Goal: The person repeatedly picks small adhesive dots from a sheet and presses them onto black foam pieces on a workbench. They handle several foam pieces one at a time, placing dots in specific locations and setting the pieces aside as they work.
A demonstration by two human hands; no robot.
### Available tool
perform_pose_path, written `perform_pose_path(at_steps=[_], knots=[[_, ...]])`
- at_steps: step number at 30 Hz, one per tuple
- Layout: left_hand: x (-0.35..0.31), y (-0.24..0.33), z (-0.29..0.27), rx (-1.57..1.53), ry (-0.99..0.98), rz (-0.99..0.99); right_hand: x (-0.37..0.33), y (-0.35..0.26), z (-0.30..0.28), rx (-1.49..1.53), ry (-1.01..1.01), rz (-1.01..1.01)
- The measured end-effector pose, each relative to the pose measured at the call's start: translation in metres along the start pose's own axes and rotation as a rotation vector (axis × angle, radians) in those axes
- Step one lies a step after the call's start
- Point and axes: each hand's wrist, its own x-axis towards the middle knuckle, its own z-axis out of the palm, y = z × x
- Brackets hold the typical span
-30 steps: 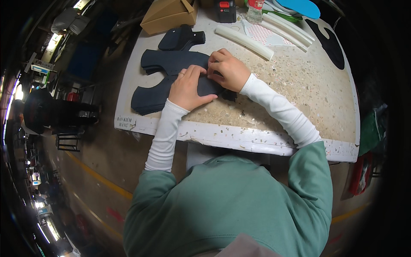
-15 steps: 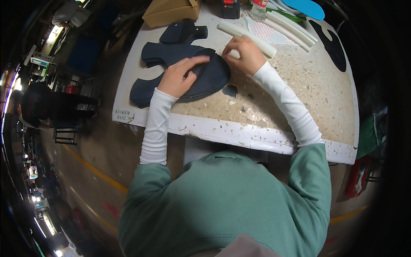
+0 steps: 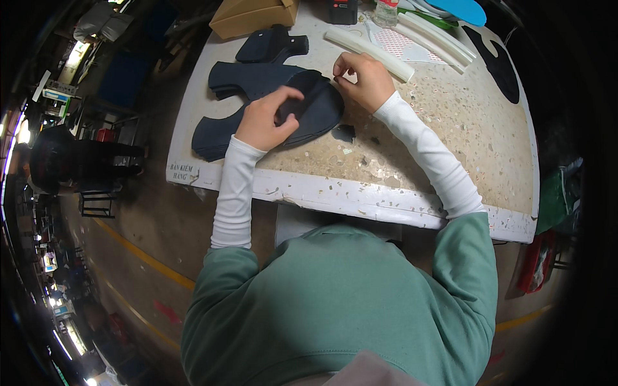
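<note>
A stack of dark navy U-shaped cut pieces (image 3: pixel 225 78) lies on the left of the table, its two arms pointing left. On its rounded right end rests a smaller black piece (image 3: pixel 309 83). My left hand (image 3: pixel 264 121) is over the stack with thumb and forefinger apart, beside the black piece; the other fingers are partly hidden. Just off the rounded end, my right hand (image 3: pixel 365 80) has its thumb and fingertips pressed together. Whatever they pinch, if anything, is too small to make out.
Behind the stack lie smaller dark pieces (image 3: pixel 264 46) and a cardboard box (image 3: pixel 251 18). White rolled lengths (image 3: pixel 370 53), a clear bottle (image 3: pixel 386 14) and a blue flat shape (image 3: pixel 463 9) are at the back. A black cut piece (image 3: pixel 496 64) lies far right; a dark scrap (image 3: pixel 344 133) is near the stack.
My left hand has drawn slightly back toward the lower left, its forefinger more bent. My right fingertips have closed together and shifted a little up and left.
</note>
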Motion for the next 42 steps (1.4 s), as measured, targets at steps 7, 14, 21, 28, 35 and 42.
perform_pose_path(at_steps=[7,14,21,28,35,42], knots=[[0.004,-0.018,0.004,0.046,-0.006,0.226,-0.020,-0.034,0.020,0.161,-0.214,-0.093],[-0.002,-0.016,0.016,0.227,0.090,0.279,-0.018,-0.027,0.018,-0.081,-0.095,-0.091],[-0.001,-0.012,0.004,0.003,0.053,0.059,-0.006,-0.007,-0.005,-0.039,0.030,-0.018],[0.001,-0.014,-0.001,-0.106,0.057,0.214,-0.019,-0.019,0.019,0.299,-0.174,-0.014],[-0.007,-0.013,0.014,0.150,0.049,0.184,-0.019,-0.005,0.022,0.035,0.007,-0.091],[-0.004,-0.019,0.006,-0.055,0.127,0.154,-0.001,0.022,0.001,0.865,-0.149,0.457]])
